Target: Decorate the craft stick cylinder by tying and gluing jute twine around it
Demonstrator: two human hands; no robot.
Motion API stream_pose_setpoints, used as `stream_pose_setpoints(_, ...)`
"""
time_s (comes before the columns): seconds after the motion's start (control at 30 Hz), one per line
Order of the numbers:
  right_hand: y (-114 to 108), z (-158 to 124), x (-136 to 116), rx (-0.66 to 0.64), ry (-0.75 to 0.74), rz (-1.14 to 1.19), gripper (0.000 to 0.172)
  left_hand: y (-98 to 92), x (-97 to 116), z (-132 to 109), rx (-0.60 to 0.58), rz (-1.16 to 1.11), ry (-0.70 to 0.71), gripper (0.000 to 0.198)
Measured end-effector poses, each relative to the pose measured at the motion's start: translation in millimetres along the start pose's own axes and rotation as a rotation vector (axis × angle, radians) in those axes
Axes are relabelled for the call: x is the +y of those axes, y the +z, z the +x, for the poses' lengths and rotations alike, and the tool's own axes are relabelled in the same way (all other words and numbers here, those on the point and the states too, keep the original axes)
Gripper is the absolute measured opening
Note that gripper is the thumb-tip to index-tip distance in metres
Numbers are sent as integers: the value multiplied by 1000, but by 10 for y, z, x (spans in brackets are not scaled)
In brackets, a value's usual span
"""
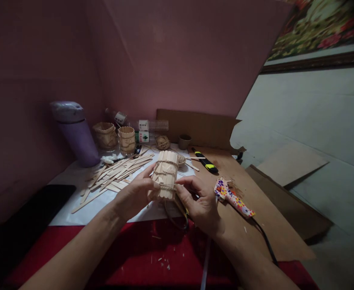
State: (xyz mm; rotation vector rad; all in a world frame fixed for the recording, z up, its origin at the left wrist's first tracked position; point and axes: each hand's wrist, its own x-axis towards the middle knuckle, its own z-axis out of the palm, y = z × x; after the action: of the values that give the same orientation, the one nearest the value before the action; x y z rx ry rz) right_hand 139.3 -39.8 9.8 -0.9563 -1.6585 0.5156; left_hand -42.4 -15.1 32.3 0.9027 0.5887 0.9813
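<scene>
Near centre: pinches craft-stick cylinder (165,173) between left hand (134,193) and right hand (203,206) | could shift lower twine band (166,187) by tugging unevenly | right: could burn on glue gun (233,200), if hot | farther: could bump utility knife (205,160) by overreaching

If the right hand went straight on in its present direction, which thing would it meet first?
The wooden-stick cylinder: the right hand points left toward it, its fingertips seemingly touching the side, though exact contact is unclear.
</scene>
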Motion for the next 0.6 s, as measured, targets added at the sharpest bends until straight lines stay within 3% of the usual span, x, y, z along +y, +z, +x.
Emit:
stream_pose_setpoints(0.43, 0, 21, 0, 52, -185, 28, 7, -32, -20, 14, -33, -29, -13, 69)
stream_pose_setpoints(0.6, -20, 11, 19, -10, -277, -23, 19, -20, -16, -1, -20, -38, -17, 67)
